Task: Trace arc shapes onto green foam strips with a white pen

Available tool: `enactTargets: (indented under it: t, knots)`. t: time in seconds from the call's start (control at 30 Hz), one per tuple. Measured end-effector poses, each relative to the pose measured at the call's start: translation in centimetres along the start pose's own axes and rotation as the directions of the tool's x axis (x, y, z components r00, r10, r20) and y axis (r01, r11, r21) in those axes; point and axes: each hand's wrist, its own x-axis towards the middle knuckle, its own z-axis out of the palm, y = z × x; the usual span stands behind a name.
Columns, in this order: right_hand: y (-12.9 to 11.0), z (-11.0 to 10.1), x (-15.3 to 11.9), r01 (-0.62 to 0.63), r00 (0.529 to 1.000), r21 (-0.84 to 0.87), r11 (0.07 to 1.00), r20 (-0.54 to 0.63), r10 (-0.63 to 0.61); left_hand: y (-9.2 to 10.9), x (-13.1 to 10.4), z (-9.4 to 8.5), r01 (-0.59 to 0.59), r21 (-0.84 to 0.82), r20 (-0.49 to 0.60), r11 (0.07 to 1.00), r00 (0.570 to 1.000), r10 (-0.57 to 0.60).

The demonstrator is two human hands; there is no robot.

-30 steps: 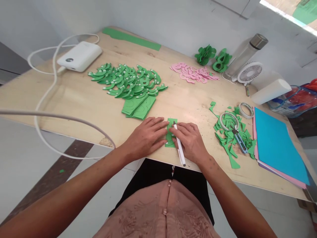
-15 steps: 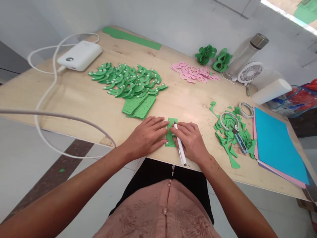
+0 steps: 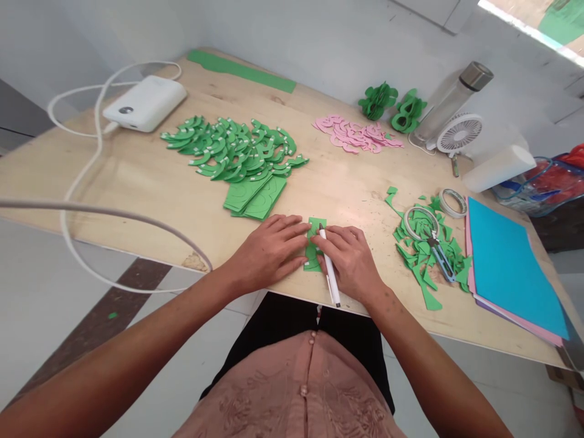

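A small green paper rectangle (image 3: 314,263) lies on the table near its front edge, between my two hands. My left hand (image 3: 274,250) rests flat, fingers spread, with the fingertips at the paper's left edge. A white pen (image 3: 333,283) slants across the fingers of my right hand (image 3: 351,258), its dark end pointing toward me. The right fingertips are bent over the paper's right side. Just beyond the left hand are green paper rectangles with drawn curves (image 3: 259,198), partly under a heap of green curved cutouts (image 3: 232,149) bearing small white patches.
Pink cutouts (image 3: 356,135) lie farther back. Scissors (image 3: 441,258) and a tape roll (image 3: 422,224) rest on green scraps (image 3: 426,292) at right, beside blue paper (image 3: 513,267). A white power bank (image 3: 145,103) with a looping cable (image 3: 84,176) sits at left. A bottle and small fan (image 3: 460,132) stand behind.
Hardly anything differs; the view has shifted very slightly. Both hands, the pen and the green paper hold nearly the same places.
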Motion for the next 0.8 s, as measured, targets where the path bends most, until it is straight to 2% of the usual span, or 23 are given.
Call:
enactTargets:
  t: [0.8]
  knots:
    - [-0.06,-0.06,0.08,0.016,1.0,0.002,1.0,-0.019,-0.016,0.07,-0.09,0.07,0.012,-0.002,-0.014,1.0,1.0,-0.012]
